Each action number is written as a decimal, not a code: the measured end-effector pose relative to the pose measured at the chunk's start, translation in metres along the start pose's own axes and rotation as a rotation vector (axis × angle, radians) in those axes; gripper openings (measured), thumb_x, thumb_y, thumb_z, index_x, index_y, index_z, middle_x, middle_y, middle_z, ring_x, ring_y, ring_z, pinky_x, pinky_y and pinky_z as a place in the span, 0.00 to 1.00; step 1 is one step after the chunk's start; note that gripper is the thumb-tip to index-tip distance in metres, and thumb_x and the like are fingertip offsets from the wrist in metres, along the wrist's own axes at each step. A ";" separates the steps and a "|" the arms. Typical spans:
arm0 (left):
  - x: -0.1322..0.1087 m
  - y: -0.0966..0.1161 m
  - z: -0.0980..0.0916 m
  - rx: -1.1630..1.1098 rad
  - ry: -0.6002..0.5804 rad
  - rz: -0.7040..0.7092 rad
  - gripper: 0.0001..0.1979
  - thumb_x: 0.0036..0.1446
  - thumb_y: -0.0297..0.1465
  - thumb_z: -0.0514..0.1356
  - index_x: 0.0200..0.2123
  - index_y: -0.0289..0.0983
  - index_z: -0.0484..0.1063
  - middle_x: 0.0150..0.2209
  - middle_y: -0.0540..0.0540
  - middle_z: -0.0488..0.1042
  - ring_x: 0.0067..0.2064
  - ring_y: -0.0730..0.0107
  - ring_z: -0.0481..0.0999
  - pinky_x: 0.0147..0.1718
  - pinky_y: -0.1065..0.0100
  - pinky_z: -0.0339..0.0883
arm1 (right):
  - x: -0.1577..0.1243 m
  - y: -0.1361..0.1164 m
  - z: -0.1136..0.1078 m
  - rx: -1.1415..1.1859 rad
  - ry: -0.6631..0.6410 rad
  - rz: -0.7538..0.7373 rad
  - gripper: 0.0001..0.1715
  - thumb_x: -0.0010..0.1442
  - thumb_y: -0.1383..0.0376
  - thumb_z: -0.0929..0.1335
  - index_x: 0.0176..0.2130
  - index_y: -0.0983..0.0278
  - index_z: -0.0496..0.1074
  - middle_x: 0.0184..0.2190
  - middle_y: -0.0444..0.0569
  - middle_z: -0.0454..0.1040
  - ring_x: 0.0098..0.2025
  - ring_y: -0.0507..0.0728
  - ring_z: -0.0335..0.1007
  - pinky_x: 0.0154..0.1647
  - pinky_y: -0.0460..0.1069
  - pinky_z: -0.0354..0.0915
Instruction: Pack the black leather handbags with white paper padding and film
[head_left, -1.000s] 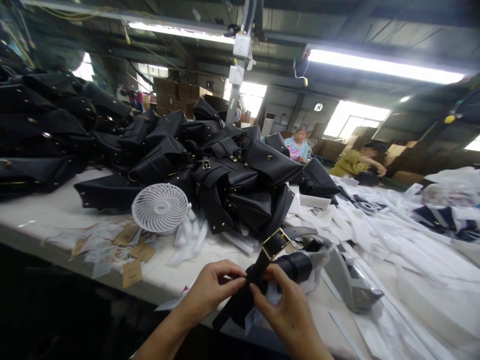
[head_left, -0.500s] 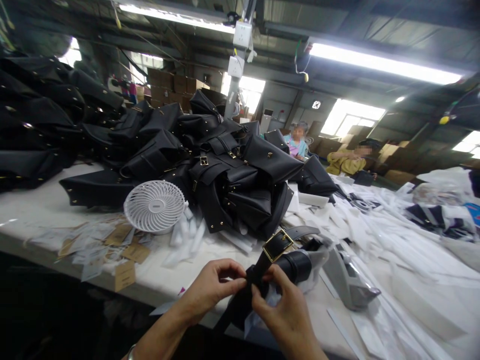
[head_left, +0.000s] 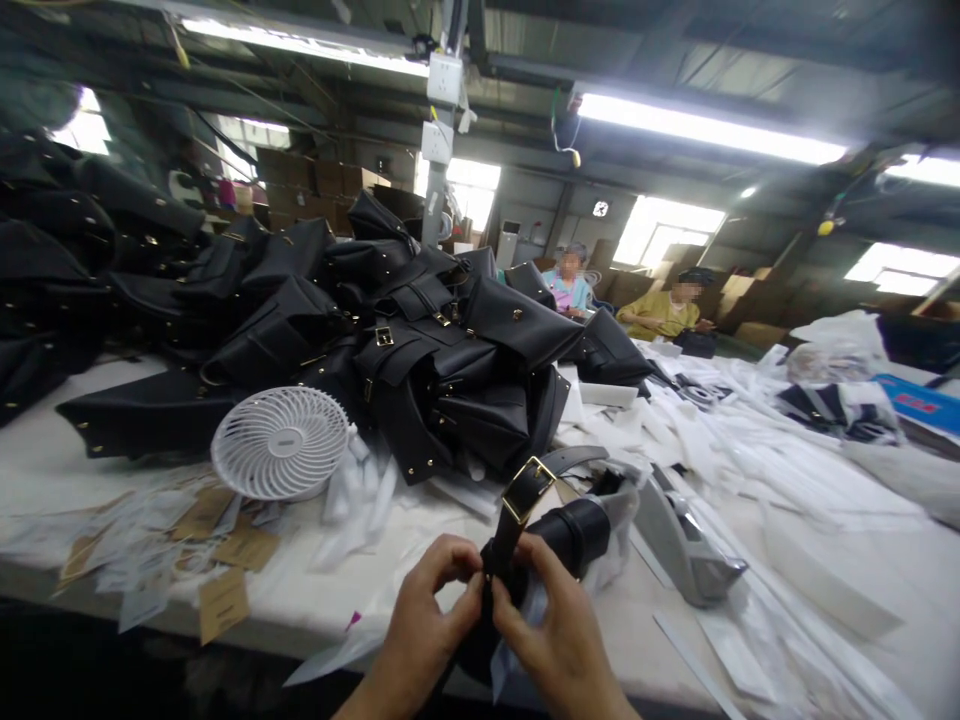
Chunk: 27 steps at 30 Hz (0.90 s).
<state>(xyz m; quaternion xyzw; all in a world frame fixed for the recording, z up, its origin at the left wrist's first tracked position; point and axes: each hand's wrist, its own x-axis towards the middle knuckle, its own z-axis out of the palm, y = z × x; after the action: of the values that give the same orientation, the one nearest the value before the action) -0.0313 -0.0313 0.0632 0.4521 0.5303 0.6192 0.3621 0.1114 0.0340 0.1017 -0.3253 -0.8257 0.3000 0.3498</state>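
My left hand (head_left: 426,628) and my right hand (head_left: 555,640) pinch a black leather strap (head_left: 504,545) between thumbs and fingers at the table's near edge. The strap carries a gold buckle (head_left: 528,488) just above my fingers. Behind it lies a rolled black strap (head_left: 576,530) in a clear plastic wrap. A large heap of black leather bags (head_left: 420,370) with gold studs sits beyond, in the middle of the table.
A small white fan (head_left: 279,456) lies left of my hands among brown paper tags (head_left: 225,550). A grey tape dispenser (head_left: 686,545) stands to the right. White paper strips (head_left: 772,470) cover the right side. Two seated people (head_left: 664,305) work at the far end.
The view has swung right and down a little, so everything sits further left. My hands have drawn closer together on the strap, still pinching it.
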 end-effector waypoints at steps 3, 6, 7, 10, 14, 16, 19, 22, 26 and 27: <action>-0.013 -0.015 0.006 0.112 0.132 0.108 0.17 0.56 0.43 0.62 0.46 0.43 0.72 0.50 0.43 0.73 0.54 0.54 0.72 0.52 0.58 0.67 | -0.002 0.004 -0.014 -0.019 -0.028 -0.100 0.22 0.58 0.67 0.70 0.52 0.59 0.70 0.47 0.49 0.78 0.49 0.58 0.75 0.50 0.49 0.72; -0.019 -0.030 0.010 0.186 0.121 0.094 0.37 0.50 0.45 0.67 0.62 0.45 0.61 0.63 0.41 0.66 0.62 0.49 0.65 0.58 0.53 0.63 | -0.008 0.010 -0.035 -0.079 0.099 -0.189 0.23 0.61 0.67 0.69 0.56 0.57 0.70 0.53 0.51 0.76 0.55 0.60 0.72 0.56 0.54 0.70; -0.018 -0.034 0.011 0.218 0.072 0.062 0.38 0.51 0.44 0.67 0.63 0.45 0.59 0.64 0.41 0.65 0.63 0.49 0.65 0.59 0.51 0.62 | -0.011 0.013 -0.041 -0.101 0.174 -0.176 0.20 0.63 0.67 0.68 0.55 0.56 0.71 0.53 0.51 0.75 0.56 0.61 0.72 0.57 0.55 0.70; -0.010 -0.039 0.007 0.304 -0.106 -0.020 0.31 0.56 0.44 0.62 0.62 0.44 0.63 0.61 0.43 0.70 0.62 0.50 0.66 0.60 0.52 0.61 | -0.024 0.029 -0.058 -0.171 0.362 -0.021 0.15 0.66 0.65 0.65 0.50 0.57 0.75 0.52 0.52 0.76 0.55 0.62 0.72 0.57 0.59 0.69; 0.010 -0.039 -0.014 0.364 -0.199 0.004 0.26 0.56 0.45 0.61 0.56 0.42 0.71 0.52 0.45 0.78 0.53 0.50 0.76 0.52 0.58 0.70 | -0.050 0.058 -0.071 -0.226 0.460 0.171 0.16 0.66 0.60 0.65 0.51 0.58 0.74 0.53 0.53 0.75 0.57 0.63 0.70 0.59 0.63 0.66; 0.023 -0.036 -0.025 0.381 -0.210 0.046 0.26 0.54 0.46 0.63 0.53 0.41 0.73 0.50 0.44 0.79 0.52 0.49 0.77 0.51 0.59 0.71 | -0.063 0.071 -0.073 -0.231 0.488 0.218 0.17 0.66 0.60 0.65 0.52 0.59 0.74 0.55 0.54 0.74 0.59 0.63 0.69 0.61 0.64 0.64; 0.042 -0.032 -0.032 0.384 -0.231 0.084 0.26 0.51 0.46 0.65 0.51 0.41 0.75 0.51 0.44 0.79 0.53 0.47 0.76 0.52 0.58 0.70 | -0.078 0.090 -0.073 -0.203 0.473 0.257 0.20 0.66 0.59 0.65 0.56 0.59 0.71 0.59 0.54 0.70 0.62 0.63 0.65 0.61 0.64 0.64; 0.047 -0.037 -0.024 0.379 -0.247 0.091 0.27 0.51 0.46 0.64 0.52 0.41 0.74 0.54 0.43 0.77 0.56 0.47 0.74 0.55 0.56 0.67 | -0.083 0.113 -0.069 -0.152 0.444 0.272 0.29 0.64 0.57 0.66 0.62 0.59 0.64 0.65 0.55 0.62 0.67 0.64 0.57 0.62 0.63 0.63; 0.029 -0.059 -0.004 0.333 -0.084 0.048 0.28 0.51 0.50 0.62 0.52 0.41 0.73 0.53 0.45 0.77 0.56 0.48 0.74 0.56 0.55 0.67 | -0.071 0.146 -0.056 -0.019 0.405 0.278 0.36 0.63 0.59 0.67 0.67 0.58 0.57 0.69 0.55 0.54 0.70 0.64 0.49 0.61 0.62 0.63; 0.023 -0.065 0.001 0.330 -0.042 0.031 0.29 0.51 0.51 0.62 0.52 0.42 0.73 0.52 0.46 0.78 0.56 0.48 0.74 0.55 0.56 0.68 | -0.065 0.153 -0.052 0.027 0.388 0.262 0.37 0.62 0.60 0.67 0.67 0.56 0.56 0.69 0.54 0.52 0.70 0.63 0.48 0.61 0.62 0.64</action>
<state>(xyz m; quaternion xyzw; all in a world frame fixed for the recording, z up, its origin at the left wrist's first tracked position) -0.0397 0.0019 0.0034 0.5262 0.6100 0.5196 0.2846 0.2372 0.0926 -0.0036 -0.4765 -0.6897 0.2856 0.4644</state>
